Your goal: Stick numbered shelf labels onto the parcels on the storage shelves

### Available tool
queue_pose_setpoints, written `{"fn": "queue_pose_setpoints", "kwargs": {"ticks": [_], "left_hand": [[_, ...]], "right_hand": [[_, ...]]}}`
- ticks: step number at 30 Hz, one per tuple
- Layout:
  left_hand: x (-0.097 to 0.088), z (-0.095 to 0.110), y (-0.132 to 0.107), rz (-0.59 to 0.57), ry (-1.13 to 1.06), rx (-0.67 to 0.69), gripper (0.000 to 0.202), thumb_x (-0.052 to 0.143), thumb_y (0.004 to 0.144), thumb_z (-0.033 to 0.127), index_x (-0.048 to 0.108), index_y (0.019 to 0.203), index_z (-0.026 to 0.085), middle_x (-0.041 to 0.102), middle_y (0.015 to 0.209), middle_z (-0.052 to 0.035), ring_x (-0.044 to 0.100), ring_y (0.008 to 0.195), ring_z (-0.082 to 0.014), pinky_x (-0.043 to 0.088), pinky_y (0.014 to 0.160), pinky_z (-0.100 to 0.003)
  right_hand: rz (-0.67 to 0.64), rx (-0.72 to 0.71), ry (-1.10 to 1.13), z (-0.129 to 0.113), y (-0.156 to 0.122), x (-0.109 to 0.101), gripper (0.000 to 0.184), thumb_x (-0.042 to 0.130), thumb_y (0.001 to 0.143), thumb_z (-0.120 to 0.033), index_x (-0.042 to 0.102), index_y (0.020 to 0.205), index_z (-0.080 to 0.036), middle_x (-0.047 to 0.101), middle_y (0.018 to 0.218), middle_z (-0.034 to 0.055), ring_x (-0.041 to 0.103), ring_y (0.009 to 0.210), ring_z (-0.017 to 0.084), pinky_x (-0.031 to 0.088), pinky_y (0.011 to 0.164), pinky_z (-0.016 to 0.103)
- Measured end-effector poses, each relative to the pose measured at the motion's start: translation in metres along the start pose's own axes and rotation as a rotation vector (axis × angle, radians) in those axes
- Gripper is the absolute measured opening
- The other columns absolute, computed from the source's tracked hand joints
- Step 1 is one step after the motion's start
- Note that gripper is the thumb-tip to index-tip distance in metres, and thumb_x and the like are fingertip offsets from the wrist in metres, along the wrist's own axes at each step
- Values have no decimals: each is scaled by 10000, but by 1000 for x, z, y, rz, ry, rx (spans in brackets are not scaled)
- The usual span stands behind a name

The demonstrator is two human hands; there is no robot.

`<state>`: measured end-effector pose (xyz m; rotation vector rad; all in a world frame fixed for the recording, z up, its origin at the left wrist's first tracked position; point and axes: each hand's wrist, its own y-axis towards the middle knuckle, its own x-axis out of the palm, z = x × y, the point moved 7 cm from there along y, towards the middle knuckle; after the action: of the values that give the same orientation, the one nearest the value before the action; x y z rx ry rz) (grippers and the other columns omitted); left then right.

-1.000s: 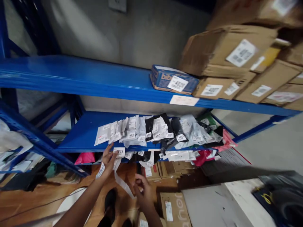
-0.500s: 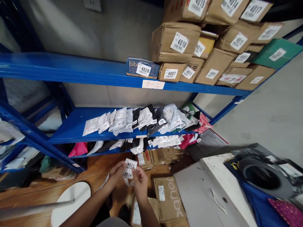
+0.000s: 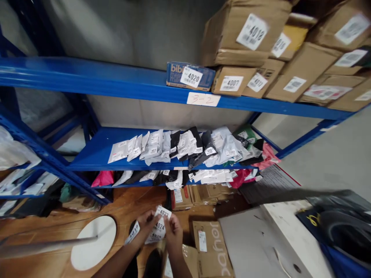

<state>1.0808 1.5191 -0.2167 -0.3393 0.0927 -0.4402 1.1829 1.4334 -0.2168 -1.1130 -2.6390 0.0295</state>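
**A:** What do the two hands hold?

**B:** Both hold one strip of white number labels. The left hand pinches its left edge and the right hand pinches its right edge. The fingers of each hand are pressed together on the paper.

**A:** And where is the strip?

**B:** It is in the air, low in the view, over the wooden floor and in front of the rack. I can read 4023 and 4024 on it. A tag marked 4019 sticks out under the left hand. I cannot tell if it belongs to the same strip.

**A:** What is around?

**B:** A white disc lies on the floor, left of the hands, and a carton stands just right of them. Bags with labels lie in a row along the front edge of the middle shelf. Cardboard boxes are piled at the right end of the top shelf.
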Motion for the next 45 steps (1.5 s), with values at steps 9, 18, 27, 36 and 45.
{"fn": "queue_pose_setpoints", "kwargs": {"ticks": [9,18,27,36,45], "left_hand": [[-23,-83,64,129,-104,-32,443,652,641,624,583,687,189,565,538,28,491,497,-127,379,491,-243],[-92,-140,142,279,-330,-177,418,712,625,574,543,656,193,582,530,48,497,456,-100,396,461,-218],[-98,-137,176,179,-484,-45,374,791,573,460,615,744,178,685,638,18,584,531,-125,466,522,-241],[-118,-99,230,200,-196,427,259,751,614,374,654,742,171,661,1059,-70,583,1020,-215,425,898,-297],[-124,-116,219,173,-428,137,368,784,587,440,679,794,154,702,720,-11,615,691,-154,484,694,-275]], "right_hand": [[-111,-5,-528,94,59,14,356,622,749,-456,530,536,-186,468,484,-39,421,476,114,354,446,220],[-345,-158,-703,137,122,101,278,613,795,-401,563,606,-204,524,551,-37,490,536,119,404,533,232],[-84,-492,-681,119,196,146,566,548,823,-315,354,1324,-136,496,1236,198,580,1065,250,523,812,385],[-116,-563,-639,140,181,190,667,430,738,-86,212,1368,-123,509,1266,207,520,1190,244,461,953,423],[-67,-493,-646,115,194,155,313,578,800,-279,547,1090,-168,611,1016,93,610,881,181,520,731,312]]}}
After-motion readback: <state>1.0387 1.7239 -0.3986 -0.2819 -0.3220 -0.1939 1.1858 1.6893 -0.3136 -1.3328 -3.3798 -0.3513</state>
